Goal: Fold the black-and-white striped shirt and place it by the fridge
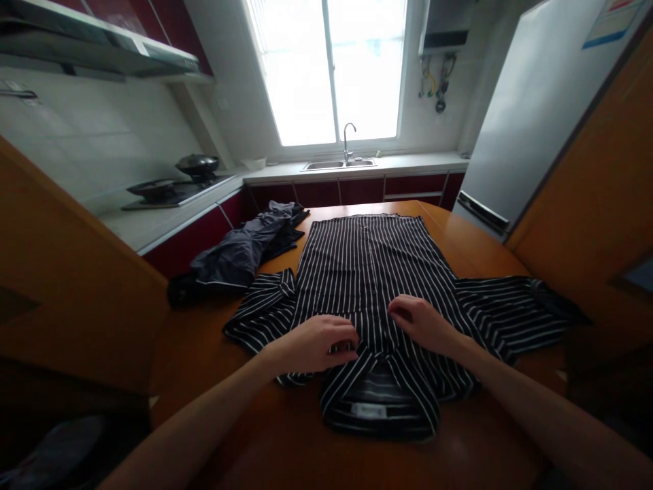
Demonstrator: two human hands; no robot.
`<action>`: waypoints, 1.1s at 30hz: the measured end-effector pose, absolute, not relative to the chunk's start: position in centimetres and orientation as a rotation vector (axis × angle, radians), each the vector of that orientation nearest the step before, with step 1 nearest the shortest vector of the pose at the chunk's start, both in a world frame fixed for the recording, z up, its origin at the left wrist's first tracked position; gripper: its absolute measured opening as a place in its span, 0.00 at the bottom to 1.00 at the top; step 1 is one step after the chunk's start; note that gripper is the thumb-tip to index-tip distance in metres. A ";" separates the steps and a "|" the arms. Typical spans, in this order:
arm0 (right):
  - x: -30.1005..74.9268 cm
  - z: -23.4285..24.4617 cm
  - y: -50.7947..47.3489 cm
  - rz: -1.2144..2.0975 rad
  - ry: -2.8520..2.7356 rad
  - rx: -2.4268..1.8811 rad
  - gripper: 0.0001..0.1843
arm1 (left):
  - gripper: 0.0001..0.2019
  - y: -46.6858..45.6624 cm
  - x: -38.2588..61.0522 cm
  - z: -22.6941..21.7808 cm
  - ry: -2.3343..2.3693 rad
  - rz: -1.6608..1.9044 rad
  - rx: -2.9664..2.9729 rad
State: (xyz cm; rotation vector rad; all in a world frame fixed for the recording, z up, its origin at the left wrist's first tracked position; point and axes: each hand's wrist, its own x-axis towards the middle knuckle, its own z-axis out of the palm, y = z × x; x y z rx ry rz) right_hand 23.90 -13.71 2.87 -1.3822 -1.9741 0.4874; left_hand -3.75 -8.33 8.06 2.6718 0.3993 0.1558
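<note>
A black shirt with white stripes (pixel 341 272) lies spread on the wooden table, front side up, its collar (pixel 380 425) nearest me and its hem toward the window. Its sleeves stretch out to both sides. Over the chest, left of the button strip, is my left hand (pixel 321 344), fingers curled with a gap between thumb and fingertips. Just right of the strip, my right hand (pixel 421 323) hovers with bent fingers. No cloth shows in either hand. Whether the fingertips touch the shirt is hard to tell.
A heap of dark clothes (pixel 229 255) lies on the table's (pixel 459 238) left side. Behind stand a counter with a sink (pixel 339 165) and a stove (pixel 178 192) with pans. A fridge (pixel 520 116) is at right; wooden panels (pixel 66 272) flank the table.
</note>
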 end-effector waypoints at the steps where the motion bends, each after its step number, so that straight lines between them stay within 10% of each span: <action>1: 23.8 3.3 -14.2 0.510 -2.003 -1.371 0.07 | 0.08 -8.6 -4.0 8.6 0.355 0.073 2.667; 7: 24.0 5.6 -20.6 0.591 -2.280 -1.294 0.04 | 0.27 -11.4 -6.5 9.3 0.258 -0.178 2.592; 12: 24.6 3.7 -26.1 0.574 -2.408 -1.267 0.37 | 0.38 -14.4 -7.9 6.4 0.454 -0.004 2.741; 22: 26.1 0.1 -26.9 0.095 -2.181 -1.181 0.27 | 0.25 -15.7 -8.1 5.5 0.348 0.347 2.928; 33: 26.6 3.3 -28.5 0.667 -2.465 -1.171 0.29 | 0.19 -16.4 -8.1 7.9 0.225 0.202 2.713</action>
